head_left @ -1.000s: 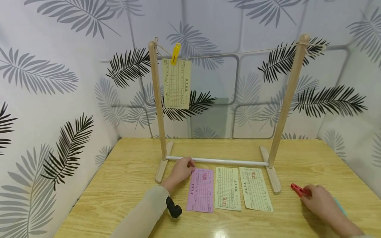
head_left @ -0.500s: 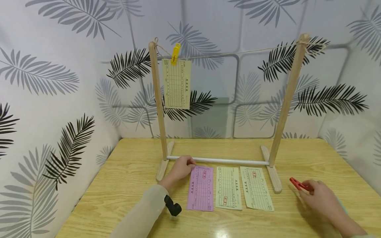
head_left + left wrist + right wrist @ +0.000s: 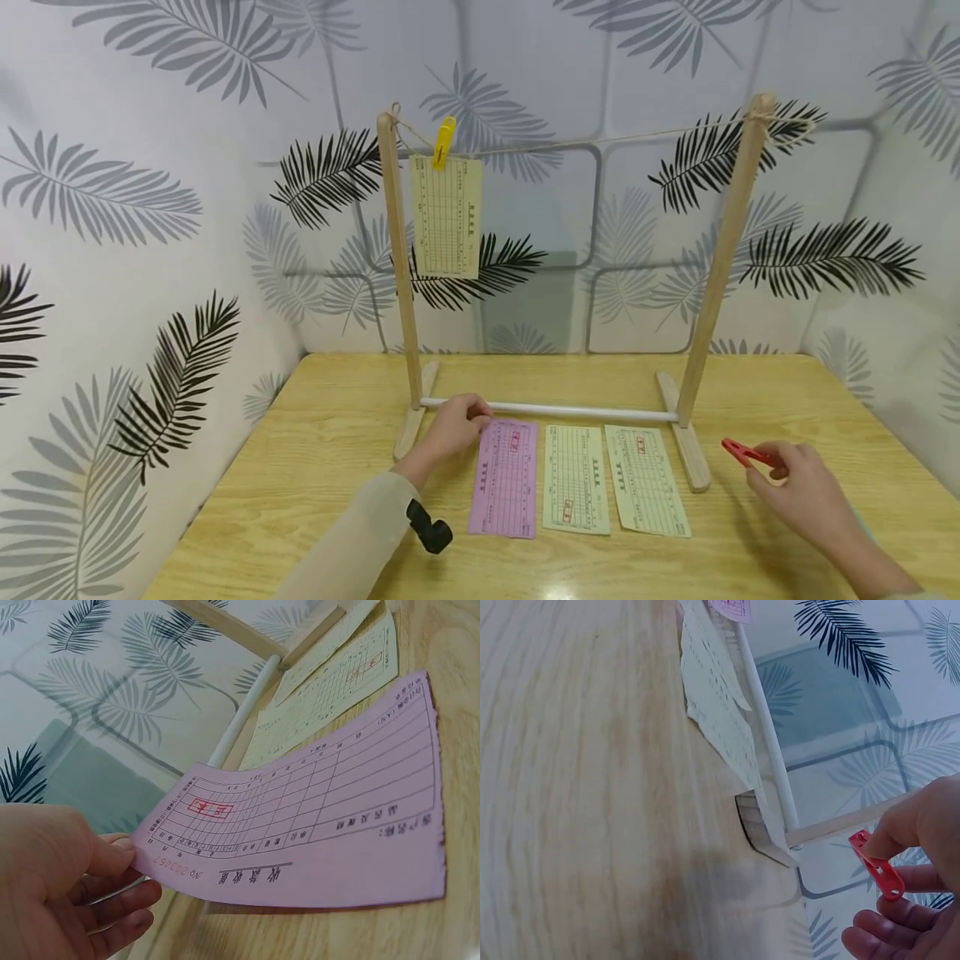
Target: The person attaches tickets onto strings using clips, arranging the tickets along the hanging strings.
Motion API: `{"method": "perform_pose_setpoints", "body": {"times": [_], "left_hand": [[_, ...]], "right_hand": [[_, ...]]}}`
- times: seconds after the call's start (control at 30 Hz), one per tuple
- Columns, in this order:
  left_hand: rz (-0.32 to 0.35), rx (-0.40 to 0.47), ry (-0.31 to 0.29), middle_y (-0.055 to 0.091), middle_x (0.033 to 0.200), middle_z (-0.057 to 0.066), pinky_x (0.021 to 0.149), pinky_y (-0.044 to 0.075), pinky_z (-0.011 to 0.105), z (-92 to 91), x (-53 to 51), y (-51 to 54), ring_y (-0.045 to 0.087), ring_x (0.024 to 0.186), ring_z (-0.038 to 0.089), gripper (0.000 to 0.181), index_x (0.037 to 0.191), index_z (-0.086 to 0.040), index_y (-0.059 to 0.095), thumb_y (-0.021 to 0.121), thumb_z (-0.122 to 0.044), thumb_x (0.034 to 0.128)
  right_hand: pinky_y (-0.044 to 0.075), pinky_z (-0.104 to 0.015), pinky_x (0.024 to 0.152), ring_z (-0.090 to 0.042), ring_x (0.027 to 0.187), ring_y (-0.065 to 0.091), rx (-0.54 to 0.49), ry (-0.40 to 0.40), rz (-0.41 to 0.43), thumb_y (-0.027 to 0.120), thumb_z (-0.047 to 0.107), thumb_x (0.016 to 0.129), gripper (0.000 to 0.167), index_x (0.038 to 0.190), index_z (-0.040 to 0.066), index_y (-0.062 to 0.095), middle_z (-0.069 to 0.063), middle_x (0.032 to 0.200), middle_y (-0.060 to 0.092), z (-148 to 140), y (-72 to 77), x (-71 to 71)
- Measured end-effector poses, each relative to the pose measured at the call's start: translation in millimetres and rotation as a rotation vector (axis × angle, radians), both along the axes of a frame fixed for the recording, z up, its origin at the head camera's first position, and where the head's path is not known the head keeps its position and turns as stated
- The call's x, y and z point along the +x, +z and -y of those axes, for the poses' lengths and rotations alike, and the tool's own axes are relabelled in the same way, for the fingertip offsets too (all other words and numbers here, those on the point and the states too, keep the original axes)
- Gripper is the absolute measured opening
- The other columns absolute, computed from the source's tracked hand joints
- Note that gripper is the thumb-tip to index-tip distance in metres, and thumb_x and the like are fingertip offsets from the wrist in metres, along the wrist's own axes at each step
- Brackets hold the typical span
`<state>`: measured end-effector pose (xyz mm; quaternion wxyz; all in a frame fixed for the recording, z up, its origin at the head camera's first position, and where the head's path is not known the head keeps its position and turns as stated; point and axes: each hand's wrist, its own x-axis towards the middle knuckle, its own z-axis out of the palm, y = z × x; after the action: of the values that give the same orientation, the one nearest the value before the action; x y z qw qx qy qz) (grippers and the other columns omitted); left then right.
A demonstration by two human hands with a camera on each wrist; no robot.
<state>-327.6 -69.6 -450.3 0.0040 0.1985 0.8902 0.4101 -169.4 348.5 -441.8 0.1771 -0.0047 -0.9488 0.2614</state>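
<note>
My left hand (image 3: 452,425) pinches the upper left corner of a pink slip (image 3: 504,479); in the left wrist view that corner is lifted between thumb and fingers (image 3: 124,859). A red clothespin (image 3: 742,452) is held between thumb and fingers of my right hand (image 3: 806,496), above the table right of the wooden stand. Two pale yellow-green slips (image 3: 577,479) (image 3: 648,481) lie right of the pink one. Another slip (image 3: 447,221) hangs from the string under a yellow clothespin (image 3: 443,143).
The wooden stand has a left post (image 3: 400,267), a right post (image 3: 726,267), a white bottom bar (image 3: 570,411) and a string (image 3: 600,139) across the top. Its right foot (image 3: 692,454) lies between the slips and my right hand. A patterned backdrop is behind the table (image 3: 300,467).
My right hand has risen from the table with the red clothespin and moved slightly forward and left. The left hand stays at the pink slip's corner.
</note>
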Motion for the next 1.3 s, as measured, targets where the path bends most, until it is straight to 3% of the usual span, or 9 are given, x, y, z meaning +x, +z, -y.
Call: {"method": "perform_pose_setpoints", "body": {"times": [0.37,0.53,0.83,1.13,1.3], "left_hand": [[-0.036,0.043,0.014,0.06,0.081,0.001,0.06,0.045,0.026,0.0,4.0,21.1,0.054,0.072,0.013,0.006,0.09,-0.007,0.064,0.059,-0.007,0.0912],[-0.045,0.063,-0.005,0.061,0.082,0.001,0.06,0.047,0.027,-1.5,4.2,32.2,0.056,0.071,0.014,0.007,0.093,-0.007,0.065,0.058,-0.008,0.0919],[-0.066,0.082,-0.027,0.061,0.083,0.003,0.06,0.046,0.026,1.9,1.8,46.3,0.057,0.074,0.018,0.008,0.092,-0.006,0.065,0.057,-0.007,0.0924],[-0.066,0.09,0.014,0.061,0.084,0.001,0.063,0.047,0.028,0.1,4.4,64.5,0.059,0.077,0.018,0.007,0.093,-0.009,0.064,0.057,-0.01,0.0927],[-0.08,0.114,0.007,0.062,0.084,0.002,0.065,0.047,0.029,-0.4,4.3,69.9,0.061,0.081,0.025,0.008,0.094,-0.008,0.064,0.057,-0.009,0.0929]], "right_hand": [[0.047,-0.02,0.054,-0.026,0.071,0.056,-0.044,-0.009,-0.131,0.069,0.008,0.08,0.03,0.1,-0.012,0.06,-0.02,0.088,0.052,13,13.0,-4.6],[0.046,-0.022,0.053,-0.027,0.072,0.055,-0.013,-0.001,-0.146,0.069,0.01,0.081,0.029,0.101,-0.009,0.061,-0.018,0.089,0.052,18,21.0,-5.9],[0.042,-0.025,0.052,-0.025,0.072,0.051,0.057,0.04,-0.251,0.072,0.007,0.076,0.026,0.098,-0.003,0.063,-0.013,0.085,0.053,28,33.7,-12.1],[0.043,-0.025,0.053,-0.026,0.074,0.051,0.124,0.12,-0.417,0.076,-0.002,0.069,0.03,0.096,-0.001,0.063,-0.012,0.085,0.054,34,49.9,-18.7],[0.045,-0.03,0.054,-0.026,0.075,0.051,0.144,0.14,-0.44,0.076,-0.002,0.069,0.031,0.096,-0.002,0.063,-0.012,0.084,0.055,39,60.5,-23.4]]}}
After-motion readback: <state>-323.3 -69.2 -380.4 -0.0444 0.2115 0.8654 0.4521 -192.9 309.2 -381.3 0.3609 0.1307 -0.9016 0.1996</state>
